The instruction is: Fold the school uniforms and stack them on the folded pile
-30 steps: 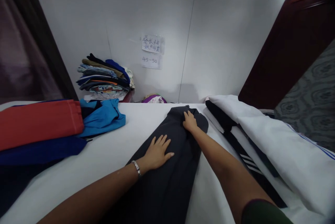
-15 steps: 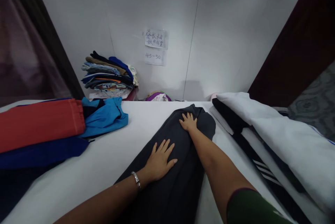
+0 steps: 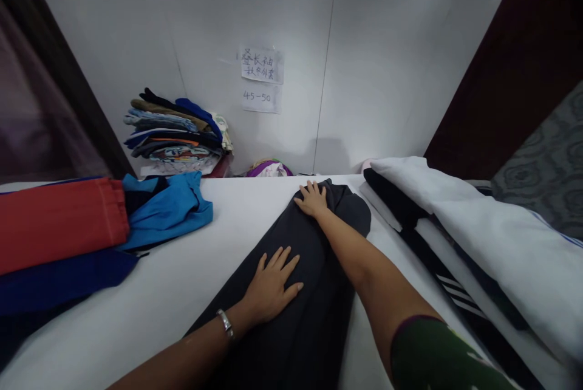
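A dark grey garment (image 3: 291, 341) lies in a long folded strip on the white table, running from the near edge of the view up to the far edge. My left hand (image 3: 272, 285) rests flat on its middle, fingers spread, with a silver bracelet on the wrist. Farther up, my right hand (image 3: 312, 199) presses flat near the garment's far left end, fingers apart. The cloth is bunched a little just right of that hand. The garment's exact kind cannot be made out.
Left on the white table (image 3: 182, 280) lie red clothing (image 3: 59, 220), a bright blue garment (image 3: 175, 208) and dark blue clothing (image 3: 68, 283). A stack of folded clothes (image 3: 173, 129) stands behind. At right are white clothes (image 3: 478, 214) and a black striped garment (image 3: 455, 287). Paper notes (image 3: 262, 79) hang on the wall.
My right hand has slid slightly left and toward the far edge of the garment. My left hand stays flat on the cloth. The view has shifted a little to the right.
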`<state>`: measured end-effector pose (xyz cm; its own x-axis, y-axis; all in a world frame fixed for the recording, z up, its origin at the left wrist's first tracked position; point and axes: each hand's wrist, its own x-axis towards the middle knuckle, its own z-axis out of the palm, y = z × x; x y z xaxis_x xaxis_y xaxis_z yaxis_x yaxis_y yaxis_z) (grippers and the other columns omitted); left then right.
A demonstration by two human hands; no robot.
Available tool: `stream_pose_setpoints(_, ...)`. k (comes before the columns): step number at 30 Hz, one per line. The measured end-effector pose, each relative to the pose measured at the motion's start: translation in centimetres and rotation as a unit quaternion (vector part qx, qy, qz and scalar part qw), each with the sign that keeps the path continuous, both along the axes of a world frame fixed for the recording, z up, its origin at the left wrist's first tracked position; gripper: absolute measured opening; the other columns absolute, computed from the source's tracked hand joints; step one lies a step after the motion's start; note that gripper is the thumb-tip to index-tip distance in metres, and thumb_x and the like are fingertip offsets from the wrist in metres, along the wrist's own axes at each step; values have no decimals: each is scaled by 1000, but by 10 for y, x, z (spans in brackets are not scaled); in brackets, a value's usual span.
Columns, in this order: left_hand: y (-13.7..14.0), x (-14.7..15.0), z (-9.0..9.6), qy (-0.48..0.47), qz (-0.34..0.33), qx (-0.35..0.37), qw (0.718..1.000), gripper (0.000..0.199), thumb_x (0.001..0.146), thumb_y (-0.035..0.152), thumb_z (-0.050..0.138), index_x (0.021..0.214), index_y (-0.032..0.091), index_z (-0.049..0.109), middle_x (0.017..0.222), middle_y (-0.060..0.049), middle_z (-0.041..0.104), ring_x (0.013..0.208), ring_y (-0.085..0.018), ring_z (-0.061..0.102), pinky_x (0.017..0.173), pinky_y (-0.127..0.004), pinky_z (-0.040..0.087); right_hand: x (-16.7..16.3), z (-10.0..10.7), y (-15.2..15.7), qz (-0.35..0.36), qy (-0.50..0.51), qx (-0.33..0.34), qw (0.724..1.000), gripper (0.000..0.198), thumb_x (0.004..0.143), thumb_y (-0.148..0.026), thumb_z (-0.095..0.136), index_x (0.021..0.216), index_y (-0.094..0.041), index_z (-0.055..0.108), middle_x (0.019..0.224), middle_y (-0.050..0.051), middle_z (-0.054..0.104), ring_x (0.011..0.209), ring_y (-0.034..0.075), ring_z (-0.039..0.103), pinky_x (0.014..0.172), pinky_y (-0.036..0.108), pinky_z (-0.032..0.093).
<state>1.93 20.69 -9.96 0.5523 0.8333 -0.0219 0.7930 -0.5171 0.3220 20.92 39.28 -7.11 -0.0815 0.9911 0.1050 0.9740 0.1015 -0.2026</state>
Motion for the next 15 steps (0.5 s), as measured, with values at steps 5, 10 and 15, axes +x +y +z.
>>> stream_pose_setpoints(5, 1, 1, -3, 6, -3, 7, 1000, 65, 90, 58, 39, 147, 28, 35, 157, -10, 26, 145, -31, 20, 113, -60, 14, 12, -26, -3, -35, 3, -68, 997, 62, 94, -52, 34, 148, -22, 32, 159, 12, 18, 146, 31, 6, 113, 56, 3)
stream_pose_setpoints(10, 0, 1, 2, 14, -1, 6, 1000, 63, 90, 56, 39, 147, 28, 36, 157, -10, 27, 145, -31, 20, 114, -59, 15, 14, -2, -5, -19, 23, -97, 995, 63, 93, -57, 37, 146, -24, 36, 157, 12, 23, 145, 29, 15, 113, 53, 14)
stream_pose_setpoints(15, 1, 1, 0, 19, -2, 16, 1000, 62, 91, 54, 39, 147, 27, 36, 157, -11, 28, 145, -31, 21, 113, -60, 16, 59, 29, -37, -46, 18, 29, 998, 56, 95, -52, 35, 145, -26, 35, 160, 8, 14, 147, 26, 5, 114, 50, 7)
